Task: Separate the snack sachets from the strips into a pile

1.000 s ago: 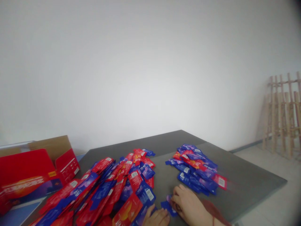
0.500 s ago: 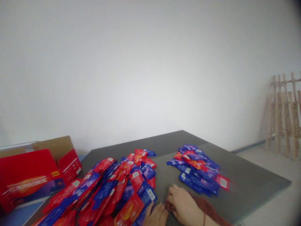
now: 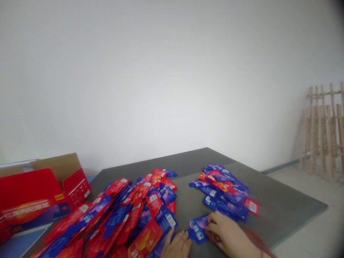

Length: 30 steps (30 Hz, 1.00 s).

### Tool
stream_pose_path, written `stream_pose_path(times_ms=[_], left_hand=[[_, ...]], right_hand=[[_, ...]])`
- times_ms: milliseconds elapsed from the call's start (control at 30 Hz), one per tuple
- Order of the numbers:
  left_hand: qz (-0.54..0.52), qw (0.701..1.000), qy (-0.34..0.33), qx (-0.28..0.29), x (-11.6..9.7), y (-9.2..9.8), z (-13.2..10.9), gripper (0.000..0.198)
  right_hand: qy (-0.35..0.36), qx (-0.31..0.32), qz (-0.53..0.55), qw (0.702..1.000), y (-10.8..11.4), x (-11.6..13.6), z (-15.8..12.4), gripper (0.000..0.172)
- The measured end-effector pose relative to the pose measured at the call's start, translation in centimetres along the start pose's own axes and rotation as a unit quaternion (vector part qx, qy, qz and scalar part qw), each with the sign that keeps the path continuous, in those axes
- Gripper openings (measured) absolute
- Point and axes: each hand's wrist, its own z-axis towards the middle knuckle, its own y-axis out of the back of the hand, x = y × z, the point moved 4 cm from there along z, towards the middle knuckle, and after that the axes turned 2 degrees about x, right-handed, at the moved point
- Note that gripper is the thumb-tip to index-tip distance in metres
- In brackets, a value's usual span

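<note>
This looks like a simple indoor workroom; whether it belongs to a workshop, a storeroom or a shop cannot be told. A broad, flat, dark grey table (image 3: 279, 204) carries heaps of glossy red and blue printed sachets (image 3: 154, 203) beside an open red cardboard box with a brown inside (image 3: 29, 188). Behind stand a smooth white wall (image 3: 172, 89), a pale floor (image 3: 288, 182) and pale slatted wooden frames (image 3: 321, 143).

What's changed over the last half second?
The right hand has moved rightward, away from the left hand; a blue packet now shows between them, the right fingers at its edge, grip unclear. The left pile, right pile and red box stayed put.
</note>
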Motion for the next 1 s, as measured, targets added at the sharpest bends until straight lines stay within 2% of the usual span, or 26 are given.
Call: stream_pose_path(times_ms=[167, 267, 333, 500, 567, 667, 833, 900, 1000], left_hand=[[-0.005, 1.0, 0.006, 0.002, 0.0, 0.7, 0.4, 0.019], [0.002, 1.0, 0.003, 0.018, 0.1, 0.3, -0.1, 0.019], [-0.001, 1.0, -0.001, 0.005, 0.1, 0.1, -0.2, 0.023], [-0.005, 0.995, 0.028, -0.093, -0.1, -0.1, 0.2, 0.04], [0.006, 0.991, 0.046, -0.124, -0.3, -0.4, 0.2, 0.042], [0.036, 0.991, 0.042, -0.125, -0.7, -0.9, 0.2, 0.042], [0.019, 0.989, 0.044, -0.138, -0.6, -0.3, 0.7, 0.043], [0.021, 0.994, 0.032, -0.107, -0.5, 0.2, 0.9, 0.039], [0.028, 0.999, 0.005, -0.028, -0.2, 0.8, 0.9, 0.03]], right_hand=[[0.057, 0.021, -0.076, 0.995, -3.0, 3.7, 3.2, 0.005], [0.069, 0.03, -0.087, 0.993, -3.6, 4.3, 4.2, 0.004], [0.044, 0.016, -0.082, 0.995, -3.2, 3.1, 4.3, 0.007], [-0.101, -0.013, -0.092, 0.99, -0.9, -2.5, 3.2, 0.021], [-0.125, -0.01, -0.101, 0.987, -0.4, -3.3, 3.1, 0.025], [-0.126, 0.005, -0.121, 0.985, -0.5, -1.9, 3.8, 0.026], [-0.049, 0.028, -0.124, 0.991, -2.2, 3.7, 6.1, 0.014], [-0.013, 0.032, -0.125, 0.992, -3.1, 4.8, 6.4, 0.012], [0.014, 0.016, -0.1, 0.995, -3.9, 4.3, 5.9, 0.012]])
